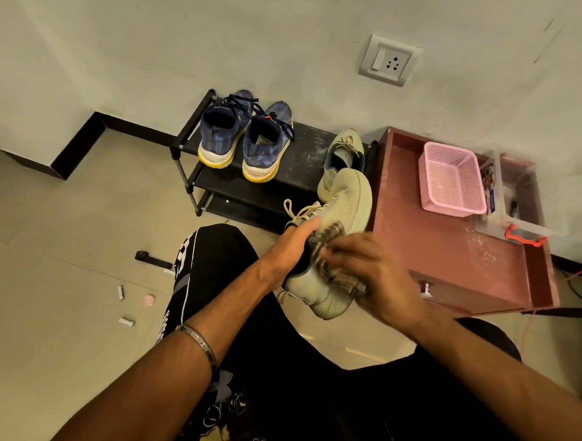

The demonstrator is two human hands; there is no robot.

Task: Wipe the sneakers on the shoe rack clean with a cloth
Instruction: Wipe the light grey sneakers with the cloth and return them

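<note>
Head view: beige sneaker (345,202) toe points away — left hand (290,250) grips it, right hand (374,277) clutches cloth (328,252).

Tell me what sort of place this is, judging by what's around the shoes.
Most likely a room or entryway in a home: a low black shoe rack with sneakers stands against a plain wall, a wall socket above it, a tiled floor below.

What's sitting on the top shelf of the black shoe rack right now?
On the shoe rack: a pair of navy sneakers with yellow soles, and one beige sneaker, its heel hidden behind the matching beige sneaker in hand.
</note>
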